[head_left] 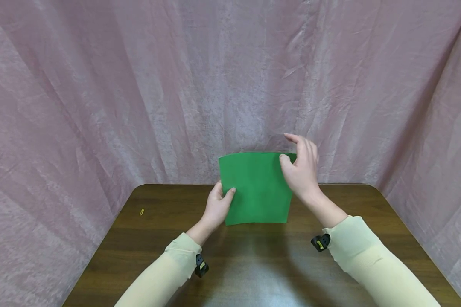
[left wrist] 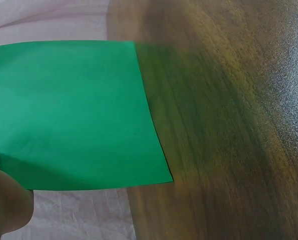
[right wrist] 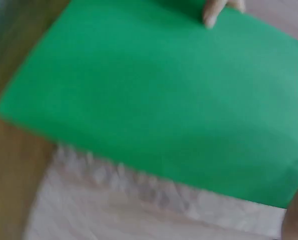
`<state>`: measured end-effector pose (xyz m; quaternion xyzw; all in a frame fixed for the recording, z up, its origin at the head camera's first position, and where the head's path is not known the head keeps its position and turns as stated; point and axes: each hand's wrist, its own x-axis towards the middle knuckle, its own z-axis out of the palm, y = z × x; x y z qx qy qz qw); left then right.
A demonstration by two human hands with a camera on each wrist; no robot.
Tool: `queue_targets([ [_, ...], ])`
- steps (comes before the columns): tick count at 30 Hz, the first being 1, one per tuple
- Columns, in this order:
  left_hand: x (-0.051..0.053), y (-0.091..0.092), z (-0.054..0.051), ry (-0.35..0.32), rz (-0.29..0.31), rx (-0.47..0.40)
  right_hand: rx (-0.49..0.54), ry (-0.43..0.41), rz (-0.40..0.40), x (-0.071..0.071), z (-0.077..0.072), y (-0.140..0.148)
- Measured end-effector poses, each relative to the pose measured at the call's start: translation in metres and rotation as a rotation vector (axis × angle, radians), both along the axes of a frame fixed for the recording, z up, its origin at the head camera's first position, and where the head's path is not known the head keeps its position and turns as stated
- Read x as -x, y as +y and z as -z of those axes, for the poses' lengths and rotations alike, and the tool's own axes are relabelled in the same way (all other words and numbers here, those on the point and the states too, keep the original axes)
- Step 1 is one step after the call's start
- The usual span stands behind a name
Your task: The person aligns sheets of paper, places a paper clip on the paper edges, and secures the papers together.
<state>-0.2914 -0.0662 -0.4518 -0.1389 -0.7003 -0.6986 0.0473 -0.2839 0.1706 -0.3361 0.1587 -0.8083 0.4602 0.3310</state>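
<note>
A green sheet of paper (head_left: 258, 189) stands raised over the table, slightly bowed along its top edge. My left hand (head_left: 217, 207) pinches its left edge, thumb on the near face and fingers behind. At the upper right corner is my right hand (head_left: 303, 170), its thumb by the near face and its fingers spread above the top edge, apart from the thumb. In the left wrist view the paper (left wrist: 73, 115) shows flat and plain, with part of the left hand at the lower left. The right wrist view has the paper (right wrist: 154, 100) slightly blurred, the right thumb near one corner.
A small yellow paper clip (head_left: 141, 212) lies on the left of the brown wooden table (head_left: 169, 238). Pink curtains (head_left: 199, 85) hang behind the table and along its sides. Each wrist wears a small black camera.
</note>
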Motion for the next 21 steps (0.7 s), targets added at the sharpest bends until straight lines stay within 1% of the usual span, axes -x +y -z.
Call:
queue_targets([
  [2, 0.0, -0.001, 0.0, -0.003, 0.004, 0.002, -0.214, 0.139, 0.124, -0.001, 0.0, -0.005],
  [3, 0.0, -0.001, 0.001, -0.003, 0.007, 0.002, -0.314, 0.206, 0.168, -0.001, 0.001, -0.009],
  [4, 0.0, -0.002, 0.001, -0.004, 0.01, 0.0, -0.397, 0.254, 0.18, -0.001, 0.002, -0.014],
  [5, 0.0, -0.002, 0.001, -0.004, 0.014, -0.005, -0.469, 0.279, 0.18, -0.002, 0.003, -0.02],
  [7, 0.001, -0.003, 0.001, 0.003, 0.029, -0.015, -0.585, 0.283, 0.153, -0.004, 0.006, -0.034],
  [10, 0.002, -0.005, 0.002, 0.033, 0.047, -0.008, -0.737, 0.242, 0.105, -0.006, 0.008, -0.055],
  [12, 0.003, -0.005, 0.003, 0.059, 0.059, 0.008, -0.807, 0.2, 0.071, -0.007, 0.008, -0.068],
  [15, 0.002, -0.005, 0.004, 0.096, 0.027, 0.058, -0.87, 0.152, 0.043, -0.008, 0.009, -0.082],
  [19, 0.002, -0.005, 0.004, 0.12, -0.017, 0.084, -0.884, 0.139, 0.06, -0.009, 0.008, -0.09],
  [21, 0.002, -0.004, 0.004, 0.121, -0.016, 0.069, -0.882, 0.145, 0.07, -0.009, 0.008, -0.091],
])
